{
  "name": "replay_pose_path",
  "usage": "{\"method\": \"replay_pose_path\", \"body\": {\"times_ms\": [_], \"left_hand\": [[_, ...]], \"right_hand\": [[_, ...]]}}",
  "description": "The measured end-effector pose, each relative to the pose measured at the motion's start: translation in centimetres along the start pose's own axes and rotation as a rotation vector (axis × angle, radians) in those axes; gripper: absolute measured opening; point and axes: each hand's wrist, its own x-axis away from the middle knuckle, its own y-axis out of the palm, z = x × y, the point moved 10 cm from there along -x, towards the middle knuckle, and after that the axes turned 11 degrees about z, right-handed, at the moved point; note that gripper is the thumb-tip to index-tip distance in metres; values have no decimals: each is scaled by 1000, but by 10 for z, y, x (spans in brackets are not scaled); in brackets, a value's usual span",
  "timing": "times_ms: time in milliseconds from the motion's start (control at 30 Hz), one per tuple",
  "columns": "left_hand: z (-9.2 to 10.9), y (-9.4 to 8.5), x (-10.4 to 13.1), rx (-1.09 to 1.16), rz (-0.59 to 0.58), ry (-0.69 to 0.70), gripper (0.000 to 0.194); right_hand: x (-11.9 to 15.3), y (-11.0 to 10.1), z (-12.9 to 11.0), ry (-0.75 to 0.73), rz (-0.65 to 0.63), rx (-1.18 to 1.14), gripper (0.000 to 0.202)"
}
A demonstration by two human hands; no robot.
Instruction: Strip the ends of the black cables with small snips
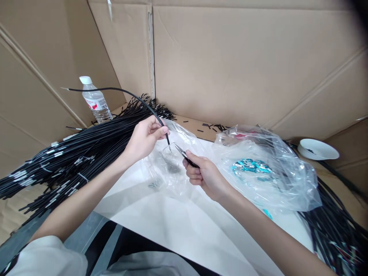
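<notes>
Between the thumb and fingers of my left hand (149, 134) is a black cable (135, 96). One end arcs up and left past the bottle; the other points down, with thin bare strands at its tip. My right hand (204, 174) is closed around small scissors (184, 154) with dark handles. Their pointed metal tips are close beside the cable's lower end; whether they touch it I cannot tell. Under both hands lies a clear plastic bag (163, 172) with small grey pieces inside, on a white sheet (161, 218).
Bundled black cables (94, 142) lie at left, before a water bottle (96, 103). At right are a clear bag (290, 180) of teal pieces, a white bowl (319, 150) and more cables (336, 218). Cardboard walls (230, 65) enclose the back; short black bits (220, 127) lie along them.
</notes>
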Motion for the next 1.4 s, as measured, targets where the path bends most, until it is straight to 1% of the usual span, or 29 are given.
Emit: {"method": "replay_pose_path", "body": {"times_ms": [200,467,567,700,833,1100,1267,1400], "left_hand": [[-2,-5,2,37,25,-2,18],[-1,-4,5,83,36,-27,20],[-2,-6,6,89,57,-33,23],[0,-7,6,99,83,-5,26],[1,-5,6,107,77,18,24],[10,-4,11,-21,74,106,18],[9,-8,14,-67,106,125,15],[7,-9,16,-77,100,128,15]], "right_hand": [[0,4,6,42,-19,5,45],[-6,13,2,10,-24,-24,46],[-6,12,4,7,-6,-50,47],[-5,8,5,6,24,-70,47],[-6,10,3,6,7,-66,47],[-16,19,0,2,-34,-77,43],[-20,19,-3,1,-40,-40,42],[-23,19,-3,18,-43,-22,43]]}}
